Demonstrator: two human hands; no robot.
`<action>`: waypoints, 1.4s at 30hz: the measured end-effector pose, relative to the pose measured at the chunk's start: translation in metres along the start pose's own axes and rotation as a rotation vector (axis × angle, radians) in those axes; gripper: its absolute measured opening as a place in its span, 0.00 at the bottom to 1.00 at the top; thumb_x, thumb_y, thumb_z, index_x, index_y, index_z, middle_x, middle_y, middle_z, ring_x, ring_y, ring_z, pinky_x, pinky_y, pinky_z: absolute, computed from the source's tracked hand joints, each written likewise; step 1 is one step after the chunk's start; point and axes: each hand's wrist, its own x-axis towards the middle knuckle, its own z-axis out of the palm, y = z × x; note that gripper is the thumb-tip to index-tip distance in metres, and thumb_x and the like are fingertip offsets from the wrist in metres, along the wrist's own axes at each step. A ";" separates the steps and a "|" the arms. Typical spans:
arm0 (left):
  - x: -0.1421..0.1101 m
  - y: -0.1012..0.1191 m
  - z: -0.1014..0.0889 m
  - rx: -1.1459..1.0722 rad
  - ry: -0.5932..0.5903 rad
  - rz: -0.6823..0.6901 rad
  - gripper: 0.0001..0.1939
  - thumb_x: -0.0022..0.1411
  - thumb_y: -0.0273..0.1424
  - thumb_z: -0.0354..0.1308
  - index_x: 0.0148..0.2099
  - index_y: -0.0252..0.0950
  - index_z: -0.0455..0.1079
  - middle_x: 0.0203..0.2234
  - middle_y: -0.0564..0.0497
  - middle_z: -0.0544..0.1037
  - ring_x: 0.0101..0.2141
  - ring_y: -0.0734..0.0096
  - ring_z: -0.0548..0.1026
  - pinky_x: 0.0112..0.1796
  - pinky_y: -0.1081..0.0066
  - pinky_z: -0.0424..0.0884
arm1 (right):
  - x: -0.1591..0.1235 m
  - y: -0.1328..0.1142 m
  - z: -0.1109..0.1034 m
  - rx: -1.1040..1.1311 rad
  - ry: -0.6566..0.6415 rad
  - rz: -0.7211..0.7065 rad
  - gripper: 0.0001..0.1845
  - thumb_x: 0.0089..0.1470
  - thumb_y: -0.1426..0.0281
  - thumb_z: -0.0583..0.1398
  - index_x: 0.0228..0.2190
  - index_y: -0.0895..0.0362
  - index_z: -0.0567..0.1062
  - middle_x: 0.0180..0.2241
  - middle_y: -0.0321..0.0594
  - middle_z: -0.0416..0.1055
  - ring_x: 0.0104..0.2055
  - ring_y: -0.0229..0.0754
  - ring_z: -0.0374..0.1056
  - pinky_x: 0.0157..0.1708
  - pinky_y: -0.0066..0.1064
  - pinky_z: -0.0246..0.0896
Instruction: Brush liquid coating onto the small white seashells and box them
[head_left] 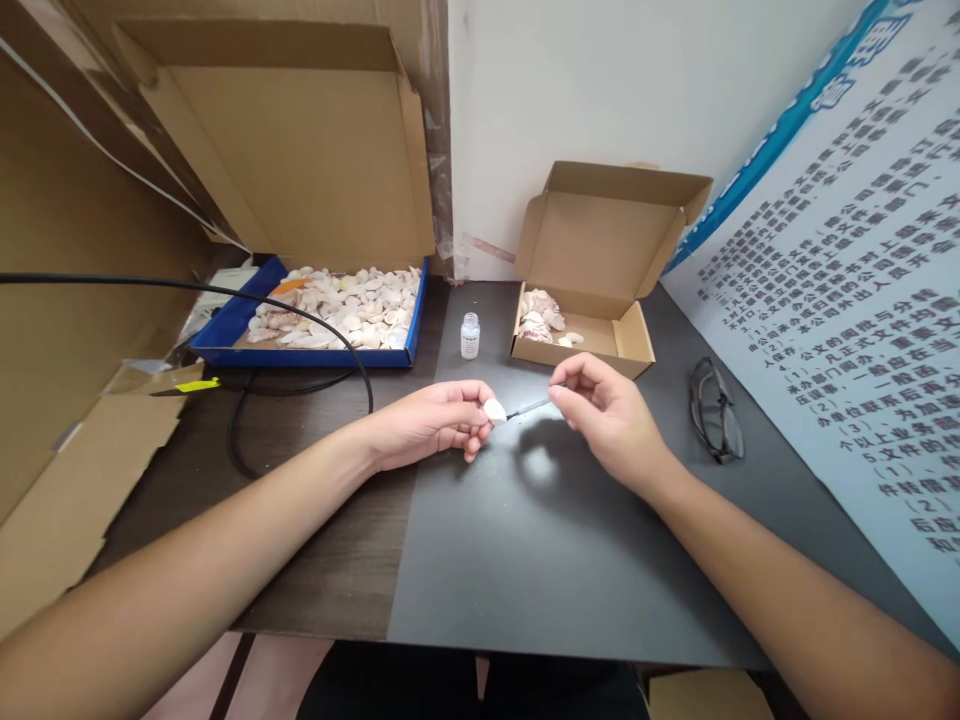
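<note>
My left hand [439,425] pinches a small white seashell [495,411] between thumb and fingers, above the dark mat. From the right, my right hand [604,410] grips a thin brush [531,406] near its end. The brush looks greyish with a dark tip, which reaches the shell's lower right edge; whether it touches cannot be made out. Behind the hands stands a small clear bottle [470,338], uncapped, with a printed label and whitish contents.
A blue-sided box [307,357] full of shells stands back left; a smaller cardboard box [585,358] with a few shells stands back right. A black cable [300,312] loops across the left. Glasses [716,412] lie right, beside a printed sheet [847,330].
</note>
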 end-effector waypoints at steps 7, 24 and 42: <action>0.001 0.000 0.000 0.003 -0.002 0.005 0.07 0.57 0.27 0.62 0.37 0.33 0.68 0.26 0.53 0.71 0.26 0.77 0.69 0.30 0.75 0.67 | -0.002 0.000 0.001 -0.036 -0.057 -0.006 0.05 0.55 0.68 0.60 0.31 0.56 0.69 0.23 0.30 0.59 0.24 0.34 0.55 0.26 0.29 0.51; 0.001 0.000 0.000 0.003 0.000 -0.003 0.07 0.57 0.28 0.62 0.37 0.34 0.68 0.25 0.53 0.71 0.26 0.76 0.69 0.29 0.75 0.68 | -0.001 -0.001 0.000 0.012 -0.059 -0.026 0.06 0.55 0.66 0.60 0.31 0.55 0.69 0.22 0.30 0.59 0.23 0.34 0.55 0.25 0.29 0.52; 0.001 -0.001 0.000 -0.006 -0.005 -0.004 0.07 0.58 0.28 0.62 0.37 0.33 0.67 0.25 0.53 0.71 0.26 0.77 0.69 0.29 0.76 0.68 | -0.003 -0.001 0.001 -0.041 -0.061 -0.050 0.05 0.57 0.67 0.60 0.33 0.55 0.69 0.25 0.31 0.59 0.25 0.34 0.56 0.26 0.29 0.53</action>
